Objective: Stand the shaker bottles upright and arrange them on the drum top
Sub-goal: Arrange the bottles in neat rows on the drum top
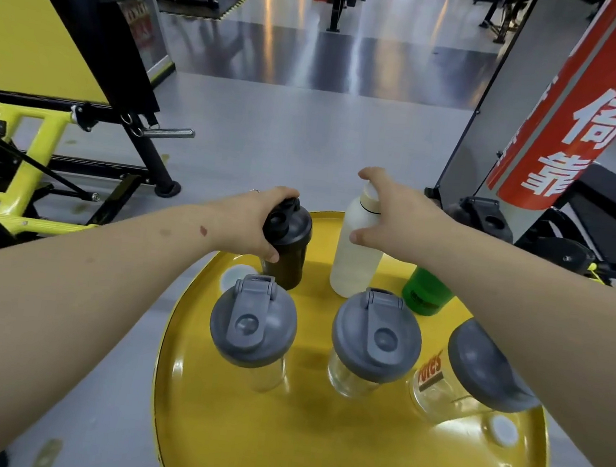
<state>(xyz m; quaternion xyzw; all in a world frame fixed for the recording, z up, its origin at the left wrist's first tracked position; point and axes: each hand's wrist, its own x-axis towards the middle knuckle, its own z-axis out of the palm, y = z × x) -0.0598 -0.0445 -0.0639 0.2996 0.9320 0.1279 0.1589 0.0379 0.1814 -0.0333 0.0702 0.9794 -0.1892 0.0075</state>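
Note:
A round yellow drum top (pixel 330 453) carries several shaker bottles. My left hand (pixel 253 222) is closed around the lid of a black shaker (pixel 289 246) standing upright at the back left. My right hand (pixel 390 212) grips the neck of a white frosted bottle (pixel 353 266), upright beside it. A green bottle (pixel 425 292) stands at the back right, partly hidden by my right forearm. In front stand three clear shakers with grey lids: left (pixel 253 321), middle (pixel 376 336), and right (pixel 484 367), the right one tilted.
Two white bung caps (pixel 235 275) (pixel 503 430) sit in the drum top. A yellow and black gym machine (pixel 30 145) stands on the left. A red banner post (pixel 573 110) and black equipment stand on the right. Grey floor stretches ahead.

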